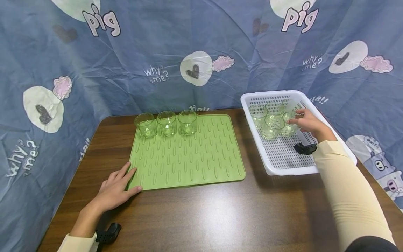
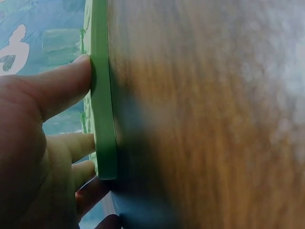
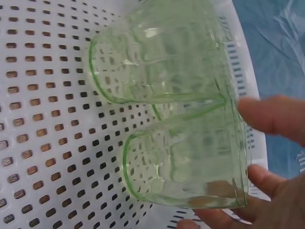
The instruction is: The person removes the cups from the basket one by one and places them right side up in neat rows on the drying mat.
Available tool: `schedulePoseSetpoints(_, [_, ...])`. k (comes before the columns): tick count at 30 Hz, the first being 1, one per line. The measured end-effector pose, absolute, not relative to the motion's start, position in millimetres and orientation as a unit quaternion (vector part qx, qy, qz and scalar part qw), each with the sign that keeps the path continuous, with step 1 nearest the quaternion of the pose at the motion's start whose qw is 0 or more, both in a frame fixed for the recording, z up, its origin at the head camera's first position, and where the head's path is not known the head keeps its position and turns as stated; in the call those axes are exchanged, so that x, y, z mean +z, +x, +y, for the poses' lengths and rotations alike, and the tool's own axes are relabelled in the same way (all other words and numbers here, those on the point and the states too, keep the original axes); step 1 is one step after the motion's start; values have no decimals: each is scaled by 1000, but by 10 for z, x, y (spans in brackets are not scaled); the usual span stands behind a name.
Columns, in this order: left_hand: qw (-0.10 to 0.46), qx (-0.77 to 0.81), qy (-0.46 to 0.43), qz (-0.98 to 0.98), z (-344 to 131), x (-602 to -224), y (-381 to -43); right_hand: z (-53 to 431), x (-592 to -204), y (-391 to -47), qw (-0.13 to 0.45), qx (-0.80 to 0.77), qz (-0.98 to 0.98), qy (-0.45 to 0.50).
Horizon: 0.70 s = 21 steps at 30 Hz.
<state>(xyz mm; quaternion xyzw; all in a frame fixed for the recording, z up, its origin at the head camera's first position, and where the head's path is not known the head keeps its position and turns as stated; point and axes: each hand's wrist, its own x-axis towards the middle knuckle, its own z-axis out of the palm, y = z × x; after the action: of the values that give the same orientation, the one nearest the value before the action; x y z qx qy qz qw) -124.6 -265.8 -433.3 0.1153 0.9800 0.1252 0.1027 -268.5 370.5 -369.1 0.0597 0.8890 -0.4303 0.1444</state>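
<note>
My left hand rests with fingers spread at the near left corner of a green ridged mat. In the left wrist view its thumb touches the mat's edge. Three clear green-tinted glasses stand upright in a row along the mat's far left edge. My right hand reaches into a white perforated basket, thumb and fingers spread at the rim of a glass. In the right wrist view that glass stands beside another glass, and some fingers pass behind it.
Several glasses, including one at the front, stand close together in the basket's far left part. A wooden table bears the mat and basket. Behind it hangs a blue printed cloth. Black wrist straps show on both arms.
</note>
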Motion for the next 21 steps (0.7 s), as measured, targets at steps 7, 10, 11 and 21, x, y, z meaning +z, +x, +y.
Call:
schedulePoseSetpoints(7, [100,122,118,980,-2636,-4290,-1241,3771,-3745,-2715,160,-416,894,50])
schedulePoseSetpoints(10, [99,120,118,981,-2626,-4281,-1242,3797,-3789,-2726,155,-413,896,48])
schedulePoseSetpoints(11, [100,119,118,981,-2627,-4283,-1244,3801,-3800,-2726,153,-414,896,48])
schedulePoseSetpoints(21, [108,117,118,980,-2632,-4302,-1244,3821,-3866,-2716,152,-437,885,49])
